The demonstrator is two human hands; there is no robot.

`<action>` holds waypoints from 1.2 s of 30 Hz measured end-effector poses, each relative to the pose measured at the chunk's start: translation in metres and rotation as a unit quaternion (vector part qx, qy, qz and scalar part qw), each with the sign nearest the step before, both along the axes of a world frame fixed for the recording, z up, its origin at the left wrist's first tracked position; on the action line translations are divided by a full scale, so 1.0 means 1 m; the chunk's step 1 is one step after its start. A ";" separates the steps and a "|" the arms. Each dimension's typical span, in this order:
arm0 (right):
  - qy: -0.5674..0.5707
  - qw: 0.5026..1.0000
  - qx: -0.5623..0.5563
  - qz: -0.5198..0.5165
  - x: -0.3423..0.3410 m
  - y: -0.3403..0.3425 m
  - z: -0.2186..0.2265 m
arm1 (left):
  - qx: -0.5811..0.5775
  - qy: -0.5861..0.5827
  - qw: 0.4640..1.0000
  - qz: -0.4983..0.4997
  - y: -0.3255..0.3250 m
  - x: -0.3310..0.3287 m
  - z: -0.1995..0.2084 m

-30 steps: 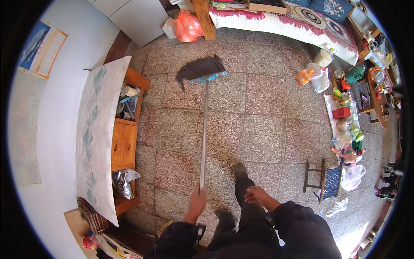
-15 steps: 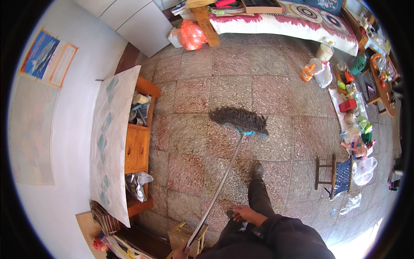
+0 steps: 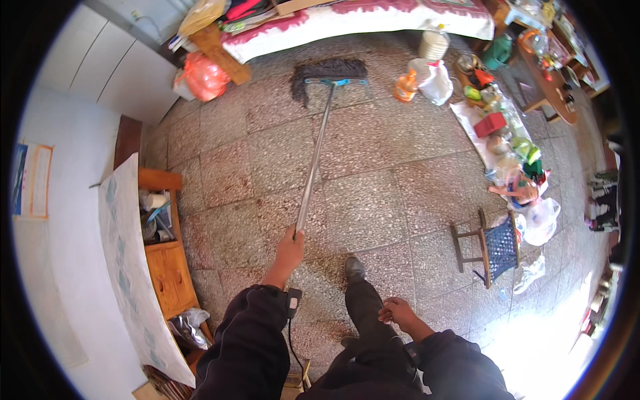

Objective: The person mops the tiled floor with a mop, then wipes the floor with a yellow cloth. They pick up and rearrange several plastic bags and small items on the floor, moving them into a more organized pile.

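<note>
Running along the far left is a pale wall with a framed poster (image 3: pixel 30 180), and beside it leans a long white board (image 3: pixel 130 267) with a faint blue pattern, set against a wooden cabinet (image 3: pixel 167 267) whose open shelf is stuffed with small clutter. Further up, an orange plastic bag (image 3: pixel 203 77) sits by a wooden post at the corner of a bed covered in red and white cloth (image 3: pixel 347 20). Near the middle, the left hand (image 3: pixel 290 250) reaches forward from a dark sleeve, its fingers curled tightly round the near end of the mop's metal handle (image 3: pixel 315 153). That handle runs up and away across the speckled stone floor (image 3: pixel 387 167) to the mop head (image 3: pixel 328 73), a dark shaggy pad on a blue-green bar, lying flat on the tiles just short of the bed. Below the hand, a dark shoe (image 3: pixel 355 268) stands planted on the floor. To the right of it, the right hand (image 3: pixel 398 312) rests low beside the dark trouser leg, fingers loosely bent and gripping nothing, well apart from the handle. Further right stands a small wooden stool with a blue woven seat (image 3: pixel 499 245). Past it, along the right side, a white sheet (image 3: pixel 480 127) bears toys and bottles, with white plastic bags (image 3: pixel 541 220) nearby.
</note>
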State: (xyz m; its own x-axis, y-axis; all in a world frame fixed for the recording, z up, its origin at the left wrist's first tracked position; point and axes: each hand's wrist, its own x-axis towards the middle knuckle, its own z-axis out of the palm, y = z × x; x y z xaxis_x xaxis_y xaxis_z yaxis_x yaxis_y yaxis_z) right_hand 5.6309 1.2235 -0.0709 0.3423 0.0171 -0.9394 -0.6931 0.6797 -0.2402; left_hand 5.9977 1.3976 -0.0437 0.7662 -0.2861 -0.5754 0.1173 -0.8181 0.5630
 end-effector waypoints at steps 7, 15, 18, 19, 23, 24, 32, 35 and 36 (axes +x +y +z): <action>-0.026 0.999 0.002 -0.036 -0.062 0.021 0.013 | -0.012 -0.041 0.999 -0.033 0.053 -0.153 0.030; -0.122 0.983 0.003 0.134 -0.111 0.116 0.040 | 0.087 0.035 0.995 -0.024 0.287 -0.440 0.136; -0.222 0.852 -0.132 0.456 -0.124 0.163 0.044 | 0.083 0.044 0.996 -0.003 0.336 -0.549 0.209; -0.293 0.795 -0.253 0.466 -0.139 0.182 0.051 | 0.075 0.034 0.997 0.000 0.341 -0.572 0.230; -0.422 0.602 -0.359 0.575 -0.160 0.220 0.064 | 0.175 0.002 0.985 0.010 0.326 -0.579 0.304; -0.439 0.553 -0.379 0.598 -0.165 0.220 0.063 | 0.204 -0.013 0.979 0.012 0.312 -0.577 0.321; -0.525 0.559 -0.420 0.485 -0.127 0.205 0.048 | 0.356 -0.166 0.919 0.022 0.222 -0.575 0.407; -0.480 0.598 -0.446 0.463 -0.116 0.196 0.063 | 0.255 -0.295 0.913 0.116 0.232 -0.548 0.407; -0.464 0.611 -0.450 0.457 -0.115 0.192 0.071 | 0.150 -0.353 0.904 0.186 0.237 -0.537 0.403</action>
State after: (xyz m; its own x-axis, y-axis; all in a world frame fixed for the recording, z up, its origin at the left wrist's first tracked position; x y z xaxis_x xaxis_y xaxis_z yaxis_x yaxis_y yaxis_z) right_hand 5.5162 1.4155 -0.0001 0.9686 0.2191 -0.1173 0.0348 -0.5872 -0.8087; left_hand 5.4607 1.6348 0.3593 0.9842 0.1547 0.0865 0.1134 -0.9246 0.3637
